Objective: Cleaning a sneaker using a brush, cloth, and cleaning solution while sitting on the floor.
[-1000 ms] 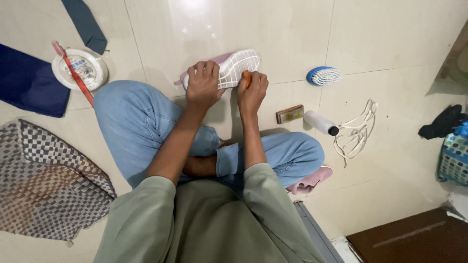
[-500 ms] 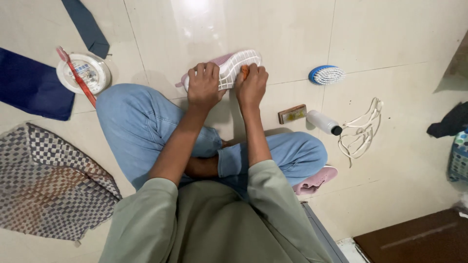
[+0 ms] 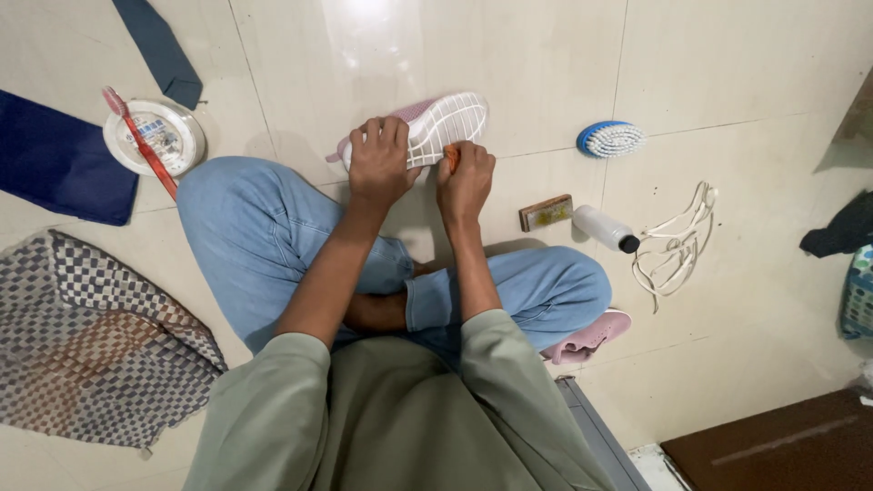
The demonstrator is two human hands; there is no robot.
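Note:
I sit cross-legged on a tiled floor. A pink shoe with a white ribbed sole lies on its side, sole towards me, against my left knee. My left hand grips the shoe at its heel end. My right hand is closed on a small orange scrubbing piece, pressed against the lower edge of the sole. A second pink shoe pokes out from under my right leg.
To the right lie a blue scrub brush, a brown soap bar, a small white bottle and loose white laces. At the left are a round white dish with a red toothbrush, blue cloth and a checkered mat.
My right hand with the orange piece has slid down from the sole's middle to its lower edge. My left hand keeps its hold on the shoe.

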